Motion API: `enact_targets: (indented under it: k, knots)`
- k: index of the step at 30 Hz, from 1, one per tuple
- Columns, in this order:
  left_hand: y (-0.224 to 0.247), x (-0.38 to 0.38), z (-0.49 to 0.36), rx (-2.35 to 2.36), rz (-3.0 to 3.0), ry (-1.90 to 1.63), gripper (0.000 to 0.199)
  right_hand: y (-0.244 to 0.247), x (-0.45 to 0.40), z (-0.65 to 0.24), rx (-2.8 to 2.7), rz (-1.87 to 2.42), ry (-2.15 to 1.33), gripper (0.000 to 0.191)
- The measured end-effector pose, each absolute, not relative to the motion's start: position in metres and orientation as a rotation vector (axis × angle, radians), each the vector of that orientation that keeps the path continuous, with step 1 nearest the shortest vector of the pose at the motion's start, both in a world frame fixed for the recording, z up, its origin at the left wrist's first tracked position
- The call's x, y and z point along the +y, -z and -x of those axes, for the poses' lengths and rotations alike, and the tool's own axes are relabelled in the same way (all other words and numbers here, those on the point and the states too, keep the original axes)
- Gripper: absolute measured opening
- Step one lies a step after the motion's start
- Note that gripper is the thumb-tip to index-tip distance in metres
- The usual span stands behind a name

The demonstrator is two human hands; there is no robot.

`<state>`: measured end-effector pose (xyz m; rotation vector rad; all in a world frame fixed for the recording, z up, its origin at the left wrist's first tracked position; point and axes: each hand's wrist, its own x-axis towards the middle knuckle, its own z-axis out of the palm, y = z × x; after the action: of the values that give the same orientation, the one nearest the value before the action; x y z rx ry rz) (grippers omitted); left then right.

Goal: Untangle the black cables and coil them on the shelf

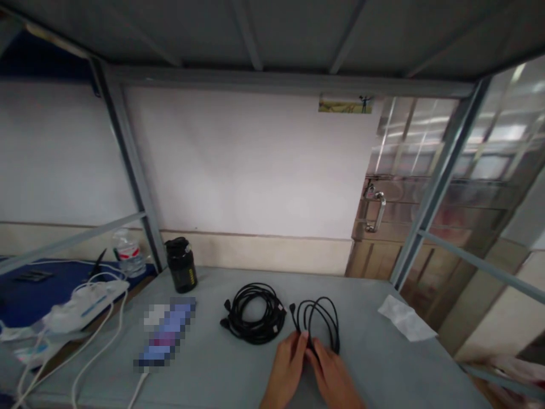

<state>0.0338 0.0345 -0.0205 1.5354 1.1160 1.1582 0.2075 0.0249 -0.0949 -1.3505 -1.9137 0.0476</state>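
Two black cables lie on a grey table top (pixel 213 375). The left one is a round coiled bundle (pixel 254 313). The right one is a looser looped cable (pixel 320 320). My left hand (pixel 287 366) and my right hand (pixel 331 375) meet at the near end of the looped cable, fingertips pinching it against the table. The coiled bundle lies just left of my left hand, untouched.
A black jar (pixel 181 264) stands at the back left. A blurred flat object (pixel 166 332) lies left of the coil. A white power strip (pixel 85 301) with white cords sits at far left, near a plastic bottle (pixel 126 251). A white wrapper (pixel 404 319) lies right. Metal frame posts flank the table.
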Motion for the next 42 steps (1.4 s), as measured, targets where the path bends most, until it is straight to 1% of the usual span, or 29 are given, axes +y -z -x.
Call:
enact_targets:
  k: [6, 10, 13, 16, 18, 20, 22, 25, 28, 30, 33, 35, 37, 39, 40, 42]
  knots:
    - [0.030, 0.032, -0.021, 1.126, -1.453, -1.200, 0.068, 0.085, 0.020, -0.198, -1.999, 1.270, 0.083, 0.063]
    - [0.034, 0.031, -0.022, 1.115, -1.404, -1.195, 0.069, 0.084, 0.024, -0.203, -1.958, 1.283, 0.055, 0.060]
    - [0.034, 0.032, -0.022, 1.130, -1.395, -1.203, 0.070, 0.091, 0.029, -0.211, -1.907, 1.274, 0.075, 0.067]
    - [0.031, 0.032, -0.021, 1.116, -1.406, -1.238, 0.067, 0.093, 0.031, -0.220, -1.884, 1.271, -0.008, 0.074]
    - [0.029, 0.032, -0.020, 1.100, -1.419, -1.248, 0.067, 0.081, 0.033, -0.226, -1.855, 1.278, -0.155, 0.071]
    - [0.027, 0.032, -0.020, 1.101, -1.417, -1.252, 0.070, 0.052, 0.036, -0.234, -1.793, 1.265, -0.292, 0.066]
    - [0.026, 0.033, -0.020, 1.102, -1.389, -1.255, 0.076, 0.006, 0.044, -0.248, -1.713, 1.240, -0.327, 0.066]
    - [0.024, 0.034, -0.020, 1.087, -1.320, -1.274, 0.084, -0.084, 0.063, -0.286, -1.665, 1.235, -0.180, 0.072]
    - [0.024, 0.038, -0.021, 1.084, -1.251, -1.330, 0.089, -0.183, 0.081, -0.337, -1.636, 1.201, -0.096, 0.069]
    - [0.026, 0.041, -0.021, 1.079, -1.212, -1.343, 0.092, -0.247, 0.087, -0.366, -1.613, 1.139, 0.048, 0.068]
    - [0.030, 0.046, -0.021, 1.061, -1.181, -1.329, 0.093, -0.337, 0.087, -0.393, -1.529, 0.999, 0.160, 0.065]
    - [0.033, 0.048, -0.021, 1.048, -1.184, -1.330, 0.091, -0.385, 0.084, -0.400, -1.493, 0.941, 0.215, 0.062]
    - [0.034, 0.050, -0.020, 1.050, -1.186, -1.344, 0.089, -0.419, 0.082, -0.400, -1.447, 0.901, 0.240, 0.061]
    - [0.034, 0.050, -0.020, 1.059, -1.178, -1.351, 0.089, -0.434, 0.079, -0.395, -1.442, 0.863, 0.233, 0.061]
    - [0.033, 0.050, -0.020, 1.064, -1.169, -1.351, 0.089, -0.434, 0.078, -0.390, -1.463, 0.846, 0.216, 0.060]
    - [0.029, 0.048, -0.020, 1.071, -1.151, -1.343, 0.090, -0.418, 0.076, -0.376, -1.546, 0.826, 0.152, 0.060]
